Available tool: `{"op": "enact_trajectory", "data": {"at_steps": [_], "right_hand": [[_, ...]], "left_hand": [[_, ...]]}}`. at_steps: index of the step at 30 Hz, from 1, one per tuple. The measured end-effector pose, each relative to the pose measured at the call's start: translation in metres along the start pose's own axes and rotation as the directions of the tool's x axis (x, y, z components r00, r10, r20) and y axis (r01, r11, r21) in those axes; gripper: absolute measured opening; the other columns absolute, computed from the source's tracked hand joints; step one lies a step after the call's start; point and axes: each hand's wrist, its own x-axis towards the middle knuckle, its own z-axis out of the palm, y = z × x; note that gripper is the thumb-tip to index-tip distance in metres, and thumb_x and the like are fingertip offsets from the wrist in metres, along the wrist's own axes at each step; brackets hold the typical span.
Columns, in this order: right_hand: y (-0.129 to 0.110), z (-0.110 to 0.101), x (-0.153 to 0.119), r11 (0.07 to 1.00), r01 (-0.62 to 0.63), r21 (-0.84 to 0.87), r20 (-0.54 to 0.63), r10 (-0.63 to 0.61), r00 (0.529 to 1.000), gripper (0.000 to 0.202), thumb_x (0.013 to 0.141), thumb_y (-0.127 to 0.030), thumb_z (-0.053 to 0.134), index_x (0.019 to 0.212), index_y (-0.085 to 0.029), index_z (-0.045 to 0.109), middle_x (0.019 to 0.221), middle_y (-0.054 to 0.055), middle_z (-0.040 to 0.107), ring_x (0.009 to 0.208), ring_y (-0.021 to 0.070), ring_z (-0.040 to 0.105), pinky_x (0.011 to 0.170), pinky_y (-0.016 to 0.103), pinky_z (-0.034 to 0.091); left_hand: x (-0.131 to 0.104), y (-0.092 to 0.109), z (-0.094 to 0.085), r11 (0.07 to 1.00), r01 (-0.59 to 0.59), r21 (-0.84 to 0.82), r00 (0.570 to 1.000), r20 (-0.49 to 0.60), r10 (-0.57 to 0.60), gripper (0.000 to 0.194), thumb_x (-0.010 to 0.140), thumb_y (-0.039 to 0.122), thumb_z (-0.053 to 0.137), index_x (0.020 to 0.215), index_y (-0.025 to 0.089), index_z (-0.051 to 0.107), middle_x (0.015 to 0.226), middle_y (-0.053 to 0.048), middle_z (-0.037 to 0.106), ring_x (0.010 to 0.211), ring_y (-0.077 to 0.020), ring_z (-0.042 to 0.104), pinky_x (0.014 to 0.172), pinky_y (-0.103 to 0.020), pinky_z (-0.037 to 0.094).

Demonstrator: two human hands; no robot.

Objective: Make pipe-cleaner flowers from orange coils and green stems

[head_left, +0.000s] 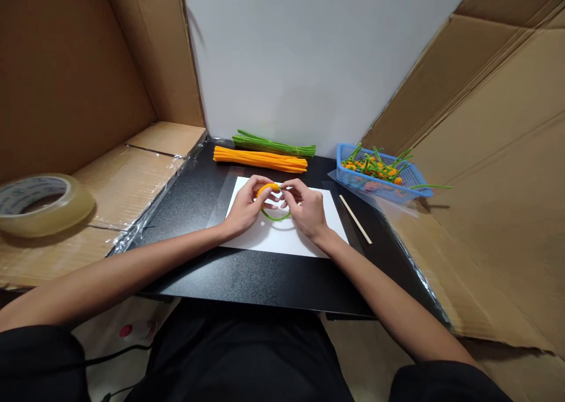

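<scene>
Over a white sheet of paper, my left hand pinches an orange coiled pipe cleaner between thumb and fingers. From it a green pipe cleaner bows down in a loop below both hands. My right hand is closed at the right end of the orange coil, thumb and forefinger pressed on a thin green tip. The fingers partly hide the coil. Beyond the hands lie a bundle of orange pipe cleaners and a bundle of green pipe cleaners.
A blue basket of orange and green pipe-cleaner pieces stands at the back right. A pale stick lies right of the paper on the black tabletop. At left, a tape roll rests on cardboard. Cardboard walls flank the table.
</scene>
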Motion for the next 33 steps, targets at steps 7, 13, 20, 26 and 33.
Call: {"op": "enact_trajectory", "data": {"at_steps": [7,13,20,26,33], "right_hand": [[0.001,0.0,-0.002,0.984,0.114,-0.135,-0.076,-0.125,0.989,0.015,0.096,-0.025,0.055,0.099,-0.02,0.069,0.086,0.005,0.077,0.069,0.0176,0.073,0.065,0.027,0.054],[-0.001,0.002,-0.002,0.984,0.064,-0.167,-0.155,-0.09,0.984,0.015,0.096,-0.027,0.056,0.097,-0.02,0.07,0.084,0.005,0.077,0.067,0.0184,0.074,0.064,0.028,0.054],[-0.014,0.005,-0.004,0.983,-0.089,0.163,-0.065,0.1,0.993,0.015,0.092,-0.033,0.063,0.092,-0.019,0.067,0.071,0.001,0.073,0.056,0.0164,0.071,0.056,0.026,0.055],[-0.009,0.004,0.0,0.93,-0.174,0.323,-0.03,0.194,0.981,0.024,0.086,-0.04,0.07,0.096,-0.02,0.064,0.076,0.002,0.074,0.062,0.0172,0.072,0.059,0.028,0.058],[-0.002,0.003,0.002,0.939,-0.157,0.306,0.005,0.163,0.987,0.016,0.089,-0.035,0.064,0.087,-0.019,0.066,0.073,0.002,0.071,0.062,0.0165,0.069,0.06,0.028,0.057]], "left_hand": [[-0.002,0.0,-0.001,0.991,-0.048,0.126,0.999,-0.001,0.048,0.037,0.089,0.049,0.068,0.105,0.018,0.056,0.102,-0.007,0.071,0.082,-0.0151,0.071,0.069,-0.026,0.06],[-0.006,0.0,-0.001,0.948,-0.092,0.303,0.996,0.042,0.083,0.033,0.095,0.047,0.063,0.11,0.018,0.056,0.11,-0.01,0.073,0.085,-0.0162,0.071,0.065,-0.023,0.057],[-0.008,0.002,0.0,0.948,-0.1,0.303,0.995,0.0,0.105,0.031,0.094,0.046,0.062,0.108,0.02,0.053,0.095,-0.006,0.073,0.078,-0.0164,0.072,0.065,-0.025,0.057],[-0.005,0.001,0.0,0.97,-0.054,0.239,0.996,-0.054,0.069,0.038,0.089,0.051,0.068,0.105,0.02,0.054,0.097,-0.006,0.073,0.078,-0.0169,0.071,0.064,-0.025,0.056],[-0.004,-0.001,-0.002,0.953,-0.087,0.291,0.996,-0.005,0.093,0.031,0.092,0.046,0.064,0.102,0.02,0.052,0.093,-0.005,0.074,0.081,-0.0171,0.071,0.067,-0.025,0.054]]}}
